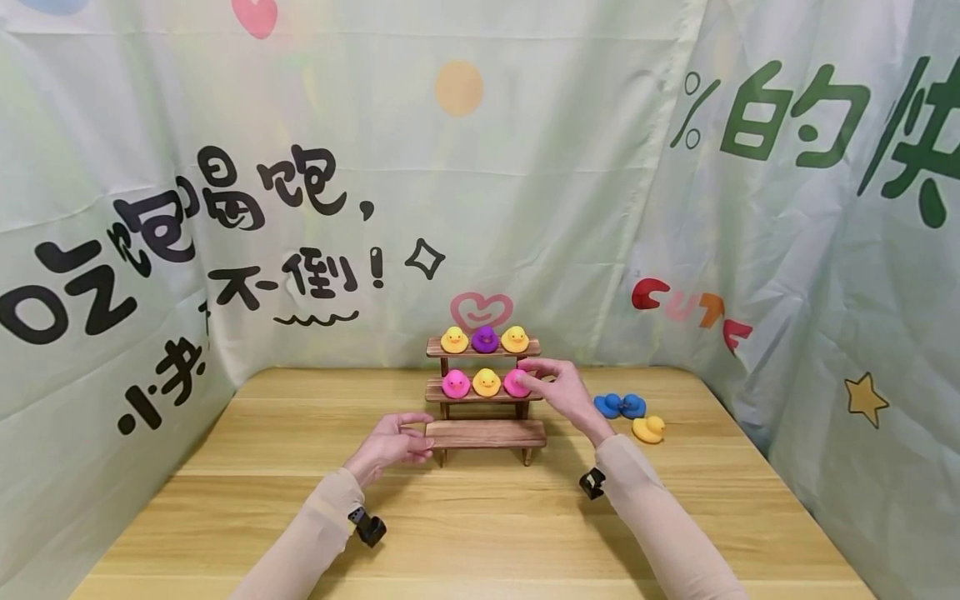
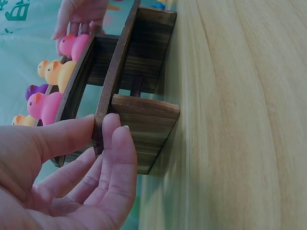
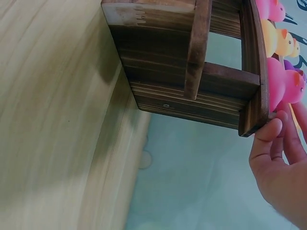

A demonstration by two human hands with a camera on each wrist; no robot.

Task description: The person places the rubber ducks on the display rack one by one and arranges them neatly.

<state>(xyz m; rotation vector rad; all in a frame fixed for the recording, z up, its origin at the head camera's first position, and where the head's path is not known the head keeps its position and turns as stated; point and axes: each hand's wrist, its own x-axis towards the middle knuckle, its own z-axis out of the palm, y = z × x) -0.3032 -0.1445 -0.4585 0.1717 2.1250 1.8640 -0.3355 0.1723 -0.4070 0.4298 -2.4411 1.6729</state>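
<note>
A three-tier wooden stand [image 1: 486, 433] rises at the middle of the table. My left hand [image 1: 388, 443] holds the left end of its lowest shelf, thumb on one side and fingers on the other in the left wrist view. At the right end of the middle shelf, my right hand [image 1: 564, 395] pinches a pink rubber duck [image 1: 514, 383]. Left of that duck sit a yellow duck [image 1: 487, 382] and another pink duck [image 1: 456, 383]. On the top shelf, a purple duck [image 1: 485, 339] stands between two yellow ducks [image 1: 454, 339].
Two blue ducks [image 1: 608, 406] lie on the wooden table [image 1: 300, 517] right of the stand, touching each other. A yellow duck [image 1: 649, 429] is just in front of them. Printed cloth [image 1: 525, 208] hangs behind and along both sides.
</note>
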